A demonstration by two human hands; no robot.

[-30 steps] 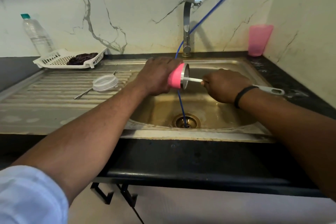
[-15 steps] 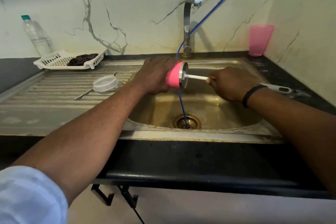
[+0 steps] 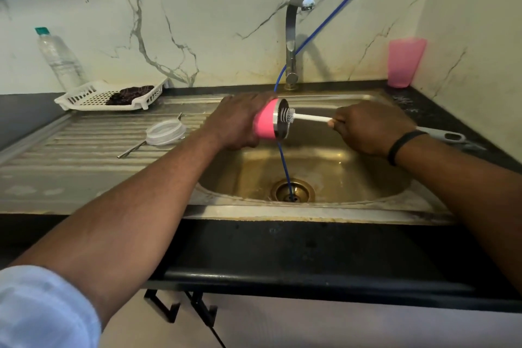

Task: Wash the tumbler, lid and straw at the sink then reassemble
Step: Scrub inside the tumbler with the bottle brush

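Observation:
My left hand (image 3: 237, 124) grips the pink tumbler (image 3: 265, 124) sideways over the sink (image 3: 353, 195), its steel rim facing right. My right hand (image 3: 370, 128) holds the white handle of a bottle brush (image 3: 309, 118). The bristles sit at the tumbler's mouth, partly showing outside the rim. The clear lid (image 3: 165, 132) lies on the ribbed drainboard to the left, and the metal straw (image 3: 135, 148) lies beside it, partly under it.
A steel tap (image 3: 292, 37) stands behind the basin, and a blue hose (image 3: 284, 167) runs from the wall down into the drain. At back left are a white basket (image 3: 90, 97) with a dark cloth and a water bottle (image 3: 60, 59). A pink cup (image 3: 405, 62) stands back right.
My right hand has drawn the brush rightward out of the tumbler, so the bristles now show at the rim. The tumbler stays in my left hand.

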